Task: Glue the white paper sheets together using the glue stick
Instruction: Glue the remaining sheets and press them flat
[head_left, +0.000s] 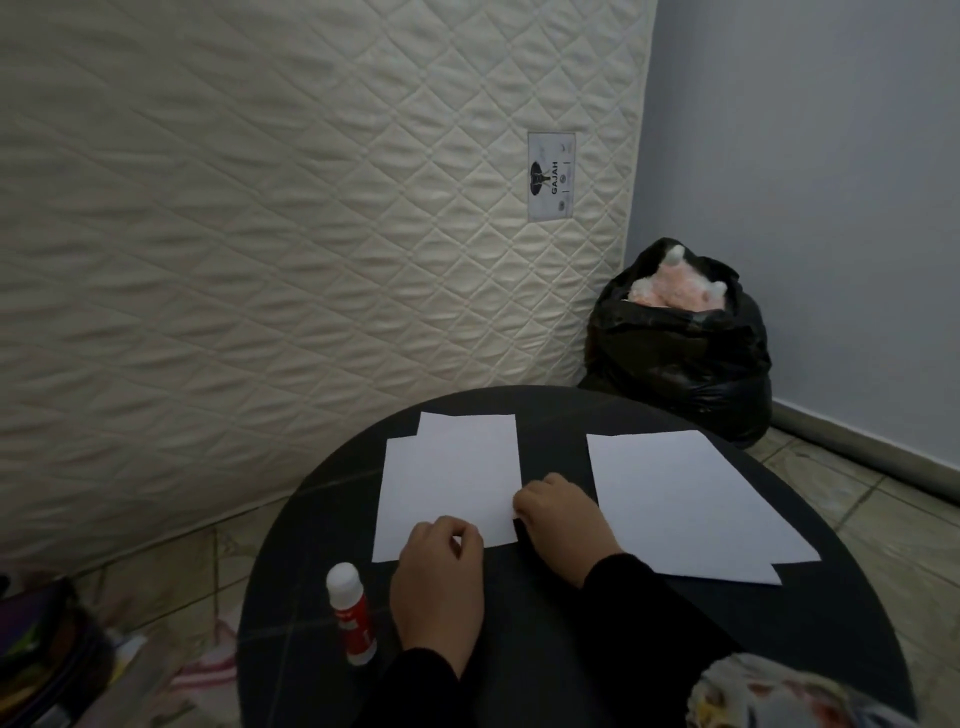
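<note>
Two overlapped white sheets (449, 483) lie on the round dark surface (545, 649). My left hand (439, 587) presses their near edge, fingers curled; my right hand (563, 519) pinches their right edge. The glue stick (352, 613) stands capped just left; another sheet pair (685, 499) lies right.

mattress (260, 234) upright, 10 o'clock, label (551, 176) reads GAJAH | black bag (680, 358) at 2 o'clock, pink stuffing showing | grey wall (831, 182) at 1 o'clock | round black table (545, 649) on tiled floor (883, 519)
</note>
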